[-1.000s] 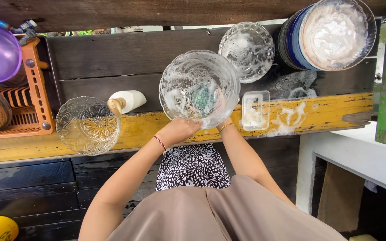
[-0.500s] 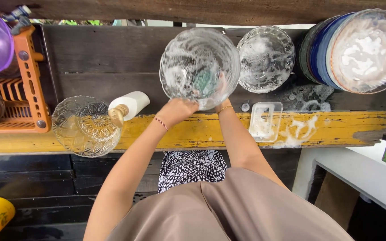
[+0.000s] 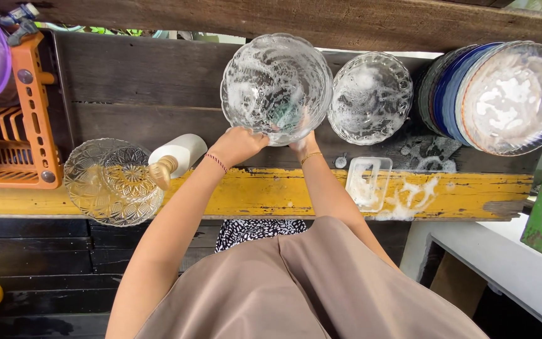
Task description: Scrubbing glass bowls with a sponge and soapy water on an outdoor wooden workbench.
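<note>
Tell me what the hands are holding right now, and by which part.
The left hand has its grip on the near rim of a soapy glass bowl. The right hand is inside the bowl, pressing a green sponge against its inner wall.

Bright, even daylight; soft shadows, sharp focus, slight wide-angle bending at edges.
</note>
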